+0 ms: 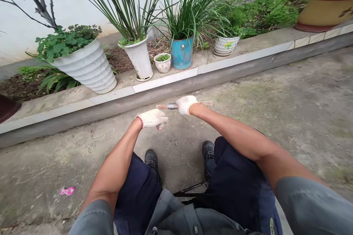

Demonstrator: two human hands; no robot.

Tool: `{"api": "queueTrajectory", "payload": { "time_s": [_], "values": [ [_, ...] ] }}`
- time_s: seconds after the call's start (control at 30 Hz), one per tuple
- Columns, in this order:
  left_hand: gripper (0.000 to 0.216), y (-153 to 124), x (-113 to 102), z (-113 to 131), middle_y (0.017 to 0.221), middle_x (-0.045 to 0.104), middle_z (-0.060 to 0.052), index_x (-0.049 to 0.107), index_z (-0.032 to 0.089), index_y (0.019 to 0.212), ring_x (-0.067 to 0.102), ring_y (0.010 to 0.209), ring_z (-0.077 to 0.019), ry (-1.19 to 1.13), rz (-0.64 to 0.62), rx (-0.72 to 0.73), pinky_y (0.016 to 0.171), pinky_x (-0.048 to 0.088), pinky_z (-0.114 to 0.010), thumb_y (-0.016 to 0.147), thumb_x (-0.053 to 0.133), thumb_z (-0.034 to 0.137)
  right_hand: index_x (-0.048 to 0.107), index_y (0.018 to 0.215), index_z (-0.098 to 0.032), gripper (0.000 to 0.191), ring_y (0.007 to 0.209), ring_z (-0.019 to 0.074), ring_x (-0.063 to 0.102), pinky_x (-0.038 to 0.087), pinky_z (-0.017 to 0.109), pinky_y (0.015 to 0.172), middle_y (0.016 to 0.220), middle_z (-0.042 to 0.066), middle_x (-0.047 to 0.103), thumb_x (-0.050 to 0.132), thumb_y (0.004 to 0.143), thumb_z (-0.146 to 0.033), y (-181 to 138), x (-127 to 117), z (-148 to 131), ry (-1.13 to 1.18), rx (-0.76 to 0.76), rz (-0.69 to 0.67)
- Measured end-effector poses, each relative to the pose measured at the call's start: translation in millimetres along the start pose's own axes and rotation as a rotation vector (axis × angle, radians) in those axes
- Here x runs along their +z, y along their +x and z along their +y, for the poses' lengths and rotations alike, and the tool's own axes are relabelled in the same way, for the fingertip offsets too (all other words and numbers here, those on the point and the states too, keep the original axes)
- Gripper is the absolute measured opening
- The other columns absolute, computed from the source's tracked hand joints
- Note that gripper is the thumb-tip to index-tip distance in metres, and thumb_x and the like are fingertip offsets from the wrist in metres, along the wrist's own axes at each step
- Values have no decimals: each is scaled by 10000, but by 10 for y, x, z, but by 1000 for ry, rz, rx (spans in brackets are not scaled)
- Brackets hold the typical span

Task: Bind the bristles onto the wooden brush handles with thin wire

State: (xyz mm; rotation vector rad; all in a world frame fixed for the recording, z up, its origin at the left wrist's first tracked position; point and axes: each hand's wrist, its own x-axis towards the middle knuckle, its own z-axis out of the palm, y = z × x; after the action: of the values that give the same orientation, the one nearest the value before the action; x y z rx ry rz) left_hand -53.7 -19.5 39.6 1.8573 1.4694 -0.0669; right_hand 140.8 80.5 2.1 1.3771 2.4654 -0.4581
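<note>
My right hand [186,104], in a white knit glove, is closed around a flat wooden stick [162,107]. Left of my fist, a silvery band [172,106], wire or tape, is wrapped around the wood. The stick's other end sticks out behind my right wrist. My left hand [153,118], gloved the same way with a red cuff edge, is just below the stick's left end, its fingers curled together. A thin pale strand seems to show by those fingertips, too fine to name.
A raised bed with a tiled edge [165,81] runs across in front. On it stand a ribbed white pot [88,68], a tall white pot [139,58], a small pot [163,65] and a blue bucket [182,53]. A pink wrapper-like piece [67,191] lies on the concrete.
</note>
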Motion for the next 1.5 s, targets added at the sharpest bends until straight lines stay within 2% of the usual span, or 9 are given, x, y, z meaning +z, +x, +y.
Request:
{"api": "queueTrajectory", "payload": {
  "time_s": [0.2,0.37,0.57,0.77,0.87,1.0,1.17,1.33,1.5],
  "values": [
    [479,-47,-2,6,798,782,-27,773,207,662,626,708,-174,-42,58,101,675,434,-270,959,520,484,694,1009,-185,380,718,202,709,490,247,655,826,80,729,614,907,-542,-214,-242,42,435,-140,137],
    [379,16,-94,-177,826,792,-28,797,192,802,670,782,-192,-132,110,56,738,468,-265,933,573,469,603,950,-175,402,590,124,638,474,206,574,756,33,693,709,854,-551,-587,-358,67,783,-379,-71],
    [406,31,-171,-184,734,758,-15,757,178,782,584,656,-176,-25,244,-7,641,413,-284,956,519,456,688,816,-153,377,628,187,673,528,289,642,702,51,692,844,685,-470,-571,-60,-32,277,-347,-532],
    [477,-27,-27,28,627,697,-24,689,188,599,519,548,-153,92,94,-41,561,353,-296,946,509,463,804,961,-146,303,915,313,742,545,374,818,902,170,756,772,676,-244,-125,117,3,-196,-101,-184],
    [513,-60,38,85,665,717,-19,693,193,587,553,588,-149,45,52,41,605,389,-276,962,491,479,792,1085,-146,380,961,318,740,533,355,810,1012,199,761,718,751,-311,-9,-41,110,-119,10,-34],
    [546,-30,56,23,684,724,-23,711,198,592,554,585,-154,67,59,30,610,391,-285,978,463,493,740,1020,-177,387,809,233,719,483,272,694,897,129,752,640,858,-513,-148,-271,172,129,-112,94],
    [392,70,-34,-177,782,759,-23,754,192,744,594,653,-174,112,113,-32,641,400,-274,943,541,453,675,982,-176,371,630,136,645,456,207,588,751,25,697,695,813,-506,-539,-315,100,480,-336,-109],
    [393,82,-44,-143,769,756,-22,698,192,709,599,659,-171,190,135,-3,623,372,-277,977,487,387,736,877,-142,365,646,197,671,511,277,630,696,48,694,785,690,-451,-593,-69,-48,157,-328,-475],
    [368,81,87,21,665,728,-26,667,203,681,595,607,-183,312,23,-8,595,351,-304,964,466,328,807,952,-126,299,940,346,744,549,406,828,901,188,761,765,673,-223,-306,102,-134,-193,-174,-247]
  ]
}}
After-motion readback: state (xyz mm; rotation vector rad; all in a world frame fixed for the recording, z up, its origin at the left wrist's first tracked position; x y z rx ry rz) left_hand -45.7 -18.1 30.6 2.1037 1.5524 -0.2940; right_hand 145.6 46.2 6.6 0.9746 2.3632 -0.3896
